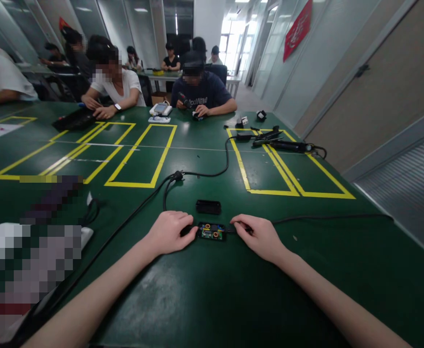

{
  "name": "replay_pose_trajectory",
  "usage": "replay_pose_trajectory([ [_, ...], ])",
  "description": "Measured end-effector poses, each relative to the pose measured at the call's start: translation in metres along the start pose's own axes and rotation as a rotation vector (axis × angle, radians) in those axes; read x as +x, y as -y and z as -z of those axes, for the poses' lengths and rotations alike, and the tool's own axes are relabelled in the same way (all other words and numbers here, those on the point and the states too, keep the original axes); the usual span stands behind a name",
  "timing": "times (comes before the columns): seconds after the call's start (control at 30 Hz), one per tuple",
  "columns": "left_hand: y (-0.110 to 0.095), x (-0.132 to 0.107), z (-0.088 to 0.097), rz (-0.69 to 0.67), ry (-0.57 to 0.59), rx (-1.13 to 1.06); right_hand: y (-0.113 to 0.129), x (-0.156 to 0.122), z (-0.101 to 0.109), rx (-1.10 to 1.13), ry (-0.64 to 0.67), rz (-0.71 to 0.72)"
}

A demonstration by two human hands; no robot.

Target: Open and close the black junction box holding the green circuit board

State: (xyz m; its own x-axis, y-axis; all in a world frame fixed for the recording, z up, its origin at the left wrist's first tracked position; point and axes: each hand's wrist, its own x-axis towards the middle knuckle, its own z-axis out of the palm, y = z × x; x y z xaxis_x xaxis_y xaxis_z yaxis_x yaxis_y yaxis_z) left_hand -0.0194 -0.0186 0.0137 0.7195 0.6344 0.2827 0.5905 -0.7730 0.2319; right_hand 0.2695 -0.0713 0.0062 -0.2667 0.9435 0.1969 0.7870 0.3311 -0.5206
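Observation:
An opened black power adapter (212, 233) lies on the green table, its circuit board with copper-coloured coils facing up. At its left end is my left hand (171, 232), thumb and fingers closed around the black cord where it meets the case. On the other side, my right hand (258, 236) pinches the black cable (230, 230) close to the right end. The fingers partly hide both cord ends. Just beyond the board rests a separate black cover (208, 207), lying with its hollow side up and touched by neither hand.
A black plug (177, 176) with cords lies farther back. Yellow tape outlines (161, 159) mark the table (182, 299). Black tools and cables (287, 146) lie at the back right. A co-worker (200, 89) sits opposite; another person (115, 89) handles a black tray (74, 119).

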Motion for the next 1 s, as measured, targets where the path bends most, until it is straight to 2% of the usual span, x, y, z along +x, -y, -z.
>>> replay_pose_trajectory([
  [0.37,0.002,-0.001,0.001,-0.087,0.021,-0.015,0.005,0.005,-0.007,-0.072,-0.031,-0.057],
  [0.5,0.003,-0.001,-0.001,-0.130,-0.026,-0.014,0.007,0.008,-0.009,-0.120,-0.030,-0.095],
  [0.67,0.004,0.001,-0.002,-0.138,-0.093,0.007,0.013,0.014,-0.012,-0.172,-0.056,-0.180],
  [0.87,0.006,0.001,-0.003,-0.136,-0.106,0.018,0.019,0.019,-0.013,-0.147,-0.083,-0.295],
  [1.0,0.005,0.001,-0.003,-0.122,-0.104,-0.024,0.019,0.017,-0.013,-0.132,-0.091,-0.303],
])
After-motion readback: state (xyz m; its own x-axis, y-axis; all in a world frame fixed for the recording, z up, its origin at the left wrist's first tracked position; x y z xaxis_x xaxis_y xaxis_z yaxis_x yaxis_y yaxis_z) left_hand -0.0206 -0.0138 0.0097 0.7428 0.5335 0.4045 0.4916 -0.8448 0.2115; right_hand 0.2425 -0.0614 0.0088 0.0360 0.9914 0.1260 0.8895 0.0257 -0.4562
